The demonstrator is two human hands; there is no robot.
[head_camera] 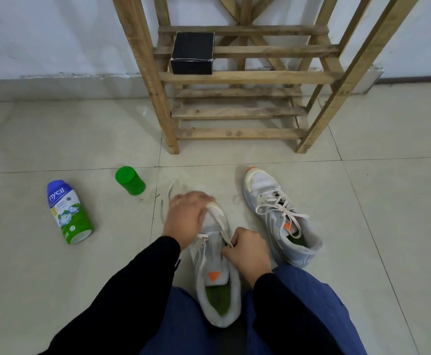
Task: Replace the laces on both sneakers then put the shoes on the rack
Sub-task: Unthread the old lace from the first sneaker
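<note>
Lace work on the near sneaker [217,275], on the floor [363,201] between the knees: left hand [187,219] grips its toe, right hand [247,252] pinches the lace [223,226]. Second sneaker [281,219], laced, lies before the rack [247,78]. Next, likely, a steady pull through the eyelets.

Rack [245,78], upper centre: bare, rough-sawn wood, unvarnished. Box [192,52] on it: matt black card, edges scuffed pale. Floor [388,201]: smooth, glossy pale tile. Bottle [68,213], lower left, and green container [130,181]: shiny plastic, the bottle with a printed label. Centre sneaker [217,272] and right-hand sneaker [281,226]: worn grey mesh cloth; laces [296,215] of flat woven tape. Sleeve [122,290] and trousers [306,303]: matt cloth.
</note>
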